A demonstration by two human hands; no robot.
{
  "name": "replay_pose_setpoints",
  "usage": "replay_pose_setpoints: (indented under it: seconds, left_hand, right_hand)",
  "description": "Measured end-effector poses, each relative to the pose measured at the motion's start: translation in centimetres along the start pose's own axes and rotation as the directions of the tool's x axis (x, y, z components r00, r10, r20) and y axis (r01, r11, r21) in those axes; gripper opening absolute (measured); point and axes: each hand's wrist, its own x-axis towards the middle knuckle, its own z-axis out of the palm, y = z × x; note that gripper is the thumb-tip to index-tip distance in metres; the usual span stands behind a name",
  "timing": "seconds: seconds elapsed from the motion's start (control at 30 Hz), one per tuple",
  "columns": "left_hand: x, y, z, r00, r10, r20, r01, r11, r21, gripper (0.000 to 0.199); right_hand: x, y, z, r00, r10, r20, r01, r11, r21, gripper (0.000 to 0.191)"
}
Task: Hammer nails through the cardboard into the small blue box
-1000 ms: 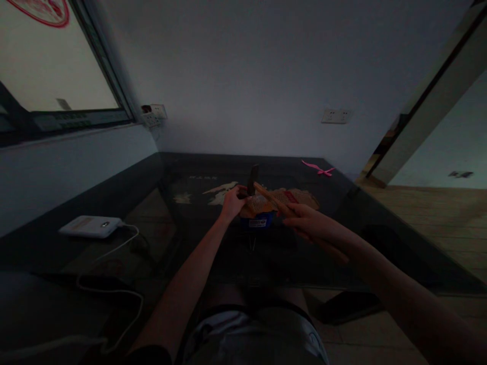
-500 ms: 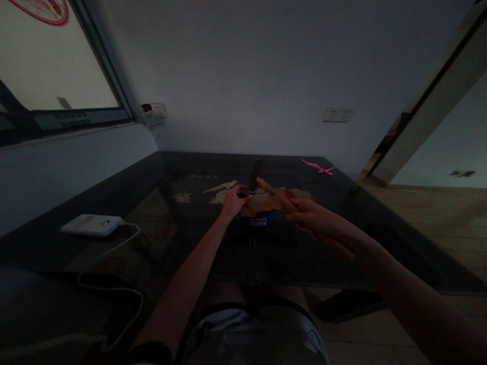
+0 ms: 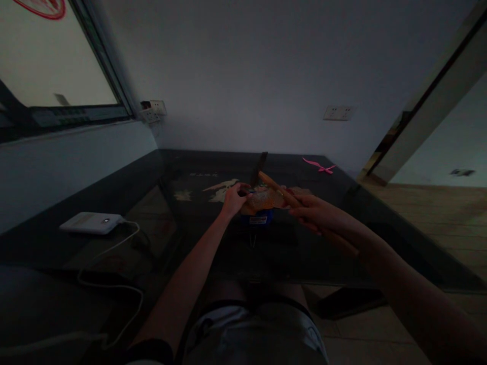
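Note:
My right hand (image 3: 317,213) is closed around the wooden handle of a hammer (image 3: 279,187), whose dark head (image 3: 259,168) is raised at the far end. Below the handle lies a lumpy orange-brown piece (image 3: 262,198); its kind is unclear in the dim light. It rests over a blue object (image 3: 257,219) with a white label, and two thin wire prongs (image 3: 252,240) stick out in front. At the left edge of the lumpy piece, the thumb and fingers of my left hand (image 3: 234,198) are pinched together. What they hold is too small and dark to name.
Everything stands on a dark glossy table (image 3: 213,253) with pale printed patterns. A white power bank (image 3: 91,223) with a white cable (image 3: 131,233) lies at the left. A pink ribbon-like item (image 3: 321,166) lies at the back right, near the wall (image 3: 243,91).
The hammer head has tilted slightly to the right and up, away from my left fingers. My right hand has shifted a little to the right. My left hand stays by the lumpy piece.

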Motion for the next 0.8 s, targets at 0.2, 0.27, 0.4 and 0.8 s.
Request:
replay_pose_setpoints:
  seconds: [0.2,0.27,0.4,0.8]
  left_hand:
    - [0.0,0.3,0.1,1.000,-0.031,0.004,0.031,0.999,-0.024,0.030]
    - [0.0,0.2,0.1,0.999,-0.049,0.011,0.049,0.998,-0.031,0.029]
    - [0.1,-0.1,0.1,0.999,-0.049,0.003,0.049,0.998,-0.029,0.028]
    - [0.0,-0.2,0.1,1.000,-0.007,0.020,0.007,1.000,-0.013,0.026]
  right_hand:
    - [0.5,0.7,0.7,0.999,0.016,0.051,-0.014,0.999,-0.033,0.025]
    - [0.6,0.7,0.7,0.998,0.012,0.057,-0.010,0.999,-0.031,0.024]
    - [-0.1,0.1,0.3,0.999,-0.024,0.036,0.025,0.999,-0.022,0.028]
    - [-0.2,0.7,1.4,1.000,-0.018,-0.012,0.019,0.999,0.035,0.025]
